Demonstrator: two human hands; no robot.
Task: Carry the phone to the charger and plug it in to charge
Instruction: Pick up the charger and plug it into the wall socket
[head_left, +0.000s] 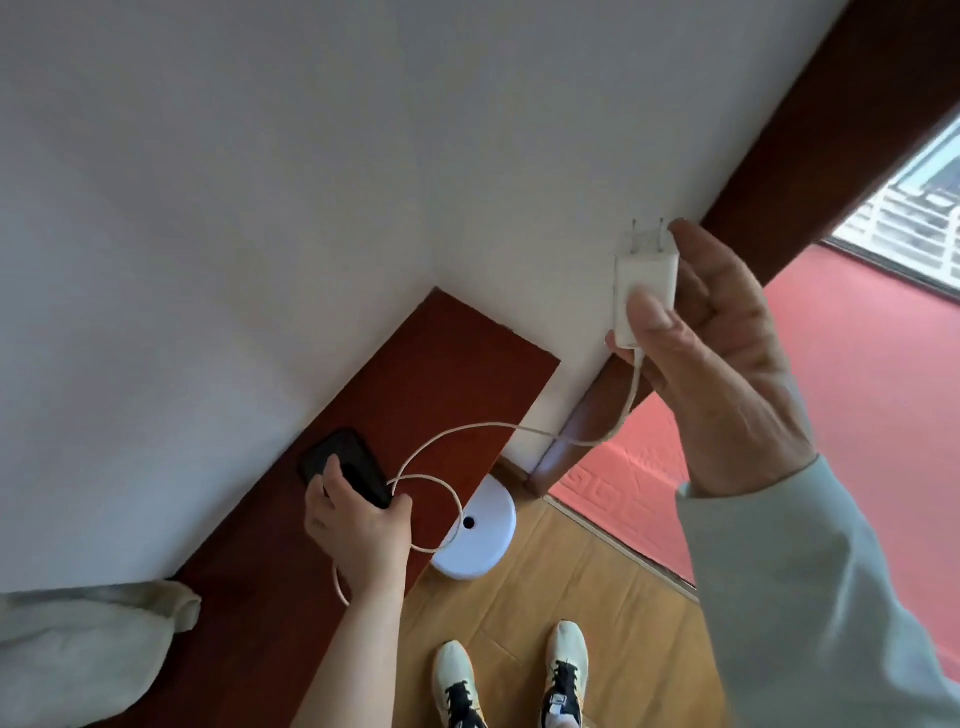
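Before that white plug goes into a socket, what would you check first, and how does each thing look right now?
1. Charger held firmly in right hand: ok.
2. Prongs bare and pointing away from the palm: ok.
3. Wall socket in sight: not ok, none visible.
4. Phone steadied on the wooden ledge by left hand: ok.
5. Cable free of knots: cannot tell, it loops near the phone.
6. Cable seated in the phone: cannot tell, hand hides the port.
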